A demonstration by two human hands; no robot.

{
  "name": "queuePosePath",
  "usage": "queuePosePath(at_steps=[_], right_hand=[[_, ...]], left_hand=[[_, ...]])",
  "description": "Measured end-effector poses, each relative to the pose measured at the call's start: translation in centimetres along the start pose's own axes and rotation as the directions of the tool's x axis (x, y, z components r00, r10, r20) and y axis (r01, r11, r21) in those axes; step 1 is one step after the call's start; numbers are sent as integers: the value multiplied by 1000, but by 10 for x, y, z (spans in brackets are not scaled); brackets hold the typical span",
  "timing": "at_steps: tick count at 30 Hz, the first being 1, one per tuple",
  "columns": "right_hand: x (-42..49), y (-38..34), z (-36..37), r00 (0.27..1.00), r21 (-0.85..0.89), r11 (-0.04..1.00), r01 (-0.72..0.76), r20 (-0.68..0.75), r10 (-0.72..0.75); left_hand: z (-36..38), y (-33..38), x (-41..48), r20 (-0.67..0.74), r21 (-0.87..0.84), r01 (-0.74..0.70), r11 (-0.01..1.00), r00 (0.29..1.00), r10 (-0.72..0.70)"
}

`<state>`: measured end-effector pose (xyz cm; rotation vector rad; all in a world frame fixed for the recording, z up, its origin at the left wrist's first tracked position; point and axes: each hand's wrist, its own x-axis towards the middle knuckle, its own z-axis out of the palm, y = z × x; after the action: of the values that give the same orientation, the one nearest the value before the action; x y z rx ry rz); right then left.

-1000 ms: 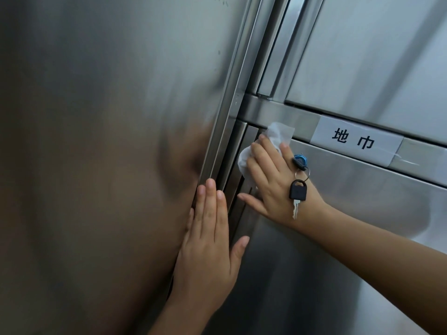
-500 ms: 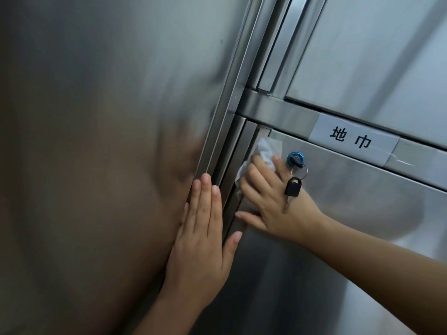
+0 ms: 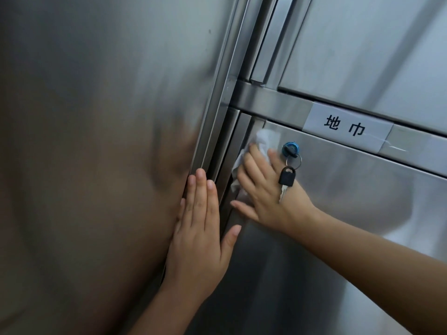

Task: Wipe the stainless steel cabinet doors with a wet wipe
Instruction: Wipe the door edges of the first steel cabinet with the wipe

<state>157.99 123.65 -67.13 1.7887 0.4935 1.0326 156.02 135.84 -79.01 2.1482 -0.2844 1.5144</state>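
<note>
A white wet wipe [image 3: 263, 141] is pressed flat against the upper left corner of the lower right stainless steel cabinet door [image 3: 350, 213] by my right hand [image 3: 263, 192], whose fingers cover most of it. My left hand [image 3: 200, 228] lies flat with fingers together on the edge of the big left cabinet door [image 3: 96, 141], its thumb spread onto the frame strip between the doors. It holds nothing.
A blue lock [image 3: 291, 149] with a key ring and black-headed key [image 3: 286, 177] hangs just right of my right hand, over its back. A white paper label [image 3: 346, 128] sticks on the crossbar [image 3: 271, 100]. Another steel door [image 3: 375, 56] is above.
My right hand slid the wipe down off the crossbar, then slightly back up along the door's left edge beside the lock. My left hand stayed flat in place.
</note>
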Motion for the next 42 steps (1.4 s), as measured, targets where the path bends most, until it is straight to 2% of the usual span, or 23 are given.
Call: queuePosePath(at_steps=[4,7,11,17,21,26,33,39,42], right_hand=[[0,-4,-1,999,60,998,36,-33,-34],[13,14,-5,999,-13,999,-38,-19,38],[15,20,-4,999,-64,997,-48,15,49],[12,17,-5,998,-53,997,-64,-11,64],[3,8,1,999,-40,999,-25,-27,24],[-14,-16,11,996,31,996,83,-34,-82],[-25,-31,18,985,14,987,158,-68,-156],[-37,-48,21,971,22,972,234,-49,-233],[-48,-68,21,952,79,949,304,-17,-304]], left_hand=[[0,3,-5,28,18,17,1000,999,-18],[2,4,-9,47,37,21,999,999,-23],[6,4,-12,53,41,20,999,998,-22],[15,2,-28,22,71,32,997,999,-34],[28,3,-51,7,134,17,991,1000,-18],[41,12,-85,65,112,22,993,997,-30],[54,47,-123,208,46,241,969,947,-245],[64,80,-122,329,43,492,869,815,-477],[65,86,-118,343,26,541,841,785,-515]])
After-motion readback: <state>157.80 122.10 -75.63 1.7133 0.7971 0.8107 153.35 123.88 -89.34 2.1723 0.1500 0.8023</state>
